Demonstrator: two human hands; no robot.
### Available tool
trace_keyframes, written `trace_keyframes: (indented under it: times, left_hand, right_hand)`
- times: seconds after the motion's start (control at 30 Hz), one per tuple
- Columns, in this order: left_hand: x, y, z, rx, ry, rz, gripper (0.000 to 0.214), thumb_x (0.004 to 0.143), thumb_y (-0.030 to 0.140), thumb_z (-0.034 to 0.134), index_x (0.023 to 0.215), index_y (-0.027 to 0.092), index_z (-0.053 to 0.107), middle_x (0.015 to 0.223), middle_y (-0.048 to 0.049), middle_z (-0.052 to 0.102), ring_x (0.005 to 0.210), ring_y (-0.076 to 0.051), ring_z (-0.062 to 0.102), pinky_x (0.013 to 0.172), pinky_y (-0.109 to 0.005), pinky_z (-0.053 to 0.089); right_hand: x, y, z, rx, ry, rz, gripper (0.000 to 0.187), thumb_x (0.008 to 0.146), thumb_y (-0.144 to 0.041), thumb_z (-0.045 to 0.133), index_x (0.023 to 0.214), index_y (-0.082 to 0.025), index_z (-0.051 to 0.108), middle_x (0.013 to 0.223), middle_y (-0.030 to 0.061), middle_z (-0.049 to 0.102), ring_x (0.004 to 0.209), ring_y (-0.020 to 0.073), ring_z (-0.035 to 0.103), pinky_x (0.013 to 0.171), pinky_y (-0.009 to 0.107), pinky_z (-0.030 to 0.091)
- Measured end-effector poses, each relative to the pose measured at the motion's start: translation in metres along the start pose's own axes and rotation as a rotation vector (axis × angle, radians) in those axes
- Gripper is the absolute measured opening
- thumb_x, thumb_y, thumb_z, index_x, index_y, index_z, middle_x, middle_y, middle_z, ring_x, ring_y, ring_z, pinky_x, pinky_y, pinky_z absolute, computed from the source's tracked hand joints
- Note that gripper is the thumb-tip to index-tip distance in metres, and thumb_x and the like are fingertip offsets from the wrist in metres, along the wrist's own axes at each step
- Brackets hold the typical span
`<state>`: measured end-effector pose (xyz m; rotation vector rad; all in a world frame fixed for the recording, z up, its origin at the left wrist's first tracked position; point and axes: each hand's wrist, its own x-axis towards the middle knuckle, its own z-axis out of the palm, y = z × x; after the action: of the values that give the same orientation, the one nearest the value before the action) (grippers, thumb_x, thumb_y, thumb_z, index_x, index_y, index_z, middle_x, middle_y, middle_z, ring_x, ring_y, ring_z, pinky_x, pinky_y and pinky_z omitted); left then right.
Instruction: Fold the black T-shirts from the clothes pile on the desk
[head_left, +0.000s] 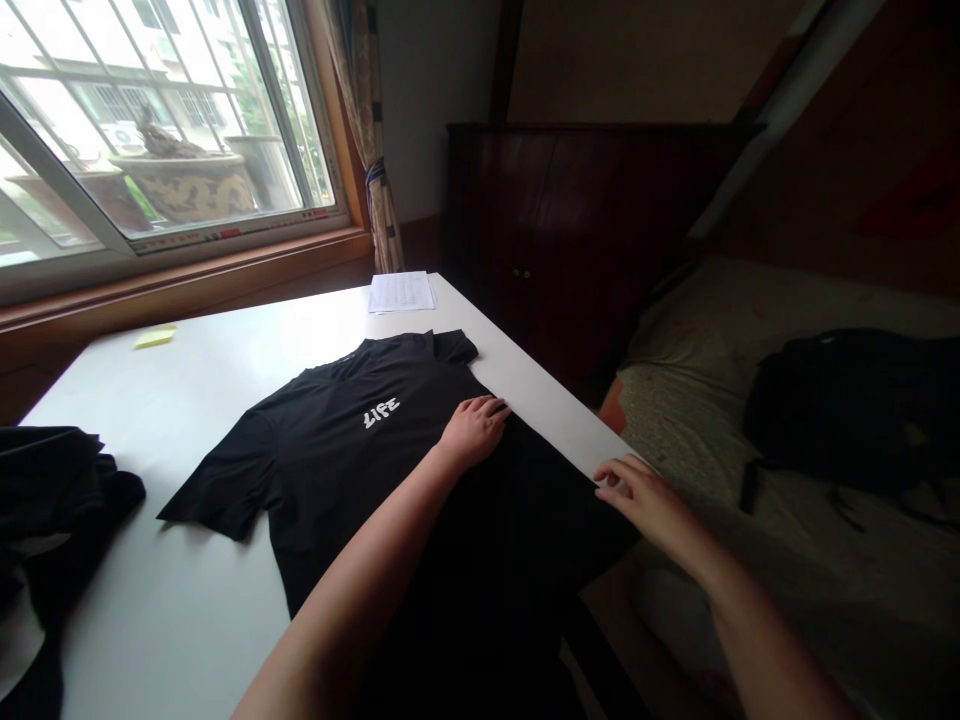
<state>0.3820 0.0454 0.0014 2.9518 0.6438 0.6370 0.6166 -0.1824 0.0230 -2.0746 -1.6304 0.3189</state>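
Observation:
A black short-sleeved T-shirt (330,460) is spread on the white table, its neckline toward the window and white lettering on the chest. My left hand (475,430) rests over the shirt's right side, its bent fingertips closed at the fabric edge; the thumb is mostly hidden. Lower along the same edge, near the hem, is my right hand (634,490). Its thumb and forefinger curl into a pinch at the shirt's border. The lower part of the shirt hangs in deep shadow toward me.
Another dark garment (67,510) lies bunched on the white table (187,600) at left. A yellow sticky-note pad (155,337) and white papers (402,292) are near the far edge. A dark cabinet (570,220) stands behind; a black backpack (855,410) sits on a bed (690,360) at right.

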Motion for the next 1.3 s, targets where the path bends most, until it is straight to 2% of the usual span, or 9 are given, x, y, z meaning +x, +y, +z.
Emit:
trace_keyframes:
  times: [0.2, 0.37, 0.57, 0.73, 0.83, 0.9, 0.97, 1.13, 1.3]
  left_hand:
    - [0.000, 0.001, 0.001, 0.030, -0.023, 0.001, 0.041, 0.103, 0.033, 0.042, 0.141, 0.027, 0.056, 0.148, -0.0032, 0.055, 0.137, -0.023, 0.047, 0.110, -0.041, 0.041]
    - [-0.001, 0.003, 0.001, 0.050, -0.026, 0.003, 0.042, 0.104, 0.036, 0.042, 0.144, 0.027, 0.053, 0.150, -0.0032, 0.053, 0.141, -0.023, 0.043, 0.114, -0.043, 0.038]
    - [-0.003, 0.006, 0.000, 0.076, -0.023, -0.013, 0.043, 0.105, 0.040, 0.040, 0.144, 0.027, 0.052, 0.152, -0.0035, 0.051, 0.142, -0.024, 0.043, 0.116, -0.046, 0.037]
    - [-0.003, 0.010, -0.002, 0.078, -0.031, -0.014, 0.048, 0.105, 0.048, 0.038, 0.148, 0.030, 0.047, 0.153, -0.0067, 0.050, 0.143, -0.028, 0.041, 0.116, -0.054, 0.035]
    - [-0.003, 0.012, -0.005, 0.072, -0.066, 0.008, 0.049, 0.104, 0.049, 0.040, 0.151, 0.034, 0.042, 0.156, -0.0088, 0.045, 0.145, -0.032, 0.038, 0.113, -0.063, 0.034]
    - [-0.002, 0.013, -0.008, 0.064, -0.101, 0.054, 0.045, 0.104, 0.047, 0.041, 0.148, 0.035, 0.047, 0.158, -0.0080, 0.041, 0.146, -0.034, 0.034, 0.111, -0.066, 0.035]
    - [-0.002, 0.013, -0.012, 0.049, -0.119, 0.117, 0.040, 0.105, 0.042, 0.042, 0.143, 0.034, 0.053, 0.157, -0.0063, 0.042, 0.146, -0.032, 0.034, 0.113, -0.062, 0.036]
    - [-0.002, 0.015, -0.018, -0.010, -0.102, 0.286, 0.040, 0.106, 0.033, 0.037, 0.138, 0.024, 0.059, 0.142, -0.0078, 0.057, 0.126, -0.022, 0.053, 0.115, -0.040, 0.038]
    - [-0.002, 0.020, -0.015, -0.015, -0.108, 0.261, 0.042, 0.105, 0.034, 0.040, 0.144, 0.022, 0.053, 0.140, -0.0084, 0.058, 0.127, -0.023, 0.053, 0.115, -0.043, 0.037]
  right_hand:
    - [0.023, -0.035, 0.000, -0.068, 0.063, -0.122, 0.019, 0.092, -0.030, 0.055, 0.090, -0.024, 0.073, 0.094, 0.0057, 0.069, 0.085, 0.0221, 0.066, 0.076, 0.033, 0.050]
    - [0.061, -0.055, 0.024, -0.203, 0.152, -0.194, 0.018, 0.093, -0.026, 0.058, 0.091, -0.022, 0.075, 0.093, 0.0063, 0.072, 0.084, 0.0230, 0.067, 0.079, 0.033, 0.050]
    - [0.083, -0.057, 0.045, -0.345, 0.130, -0.193, 0.017, 0.092, -0.020, 0.060, 0.092, -0.022, 0.078, 0.091, 0.0067, 0.072, 0.082, 0.0211, 0.067, 0.074, 0.030, 0.047]
    - [0.081, -0.056, 0.042, -0.460, 0.120, -0.165, 0.018, 0.092, -0.023, 0.059, 0.084, -0.022, 0.075, 0.088, 0.0063, 0.071, 0.076, 0.0200, 0.064, 0.067, 0.030, 0.043]
    - [0.082, -0.052, 0.040, -0.442, 0.132, -0.152, 0.013, 0.088, -0.021, 0.061, 0.081, -0.022, 0.071, 0.087, 0.0050, 0.070, 0.075, 0.0195, 0.063, 0.065, 0.029, 0.041]
    - [0.082, -0.047, 0.040, -0.384, 0.129, -0.142, 0.011, 0.087, -0.020, 0.062, 0.080, -0.022, 0.069, 0.086, 0.0043, 0.069, 0.076, 0.0192, 0.063, 0.066, 0.029, 0.041]
    - [0.082, -0.039, 0.040, -0.303, 0.124, -0.138, 0.010, 0.087, -0.020, 0.060, 0.080, -0.022, 0.067, 0.086, 0.0043, 0.069, 0.077, 0.0191, 0.063, 0.069, 0.028, 0.043]
    - [0.077, -0.025, 0.043, -0.162, 0.152, -0.169, 0.015, 0.092, -0.027, 0.054, 0.082, -0.023, 0.064, 0.085, 0.0057, 0.068, 0.079, 0.0214, 0.064, 0.074, 0.032, 0.047]
    - [0.070, -0.022, 0.049, -0.110, 0.200, -0.180, 0.019, 0.094, -0.032, 0.051, 0.084, -0.023, 0.065, 0.083, 0.0064, 0.067, 0.078, 0.0231, 0.063, 0.075, 0.035, 0.049]
